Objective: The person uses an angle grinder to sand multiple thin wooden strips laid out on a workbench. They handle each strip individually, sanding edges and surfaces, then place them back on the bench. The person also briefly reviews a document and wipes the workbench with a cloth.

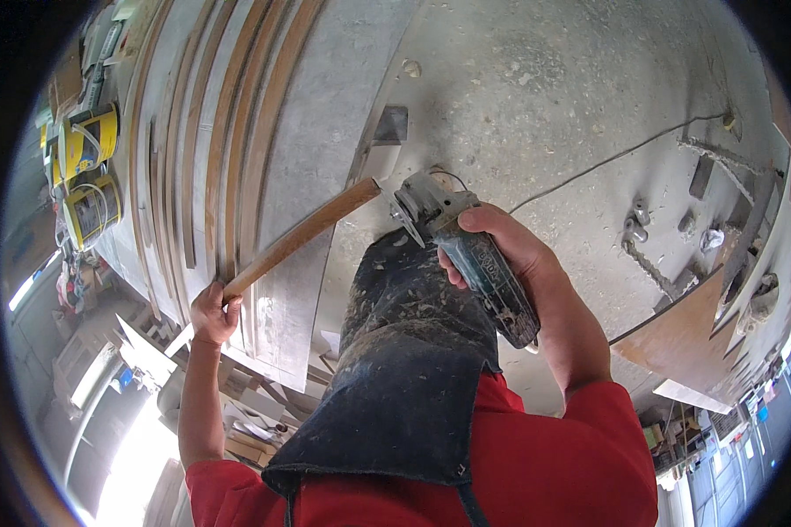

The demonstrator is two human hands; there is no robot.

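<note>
My left hand (214, 314) is closed round the lower end of a narrow brown wooden strip (303, 230), which slants up to the right over the edge of a grey work table (334, 105). In my right hand (511, 244) is a dark green angle grinder (492, 277), gripped round its body with the metal head pointing up and left. Its disc (406, 220) is close to the strip's far end; a small gap seems to lie between them. Whether the disc is spinning I cannot tell.
Several long brown strips (224, 140) lie along the table on my left, with yellow buckets (92, 211) beyond them. A cable (606, 162) crosses the concrete floor (518, 79). Leaning sheets (685, 334) and rubble stand at the right. Offcuts (255, 413) are piled below the table.
</note>
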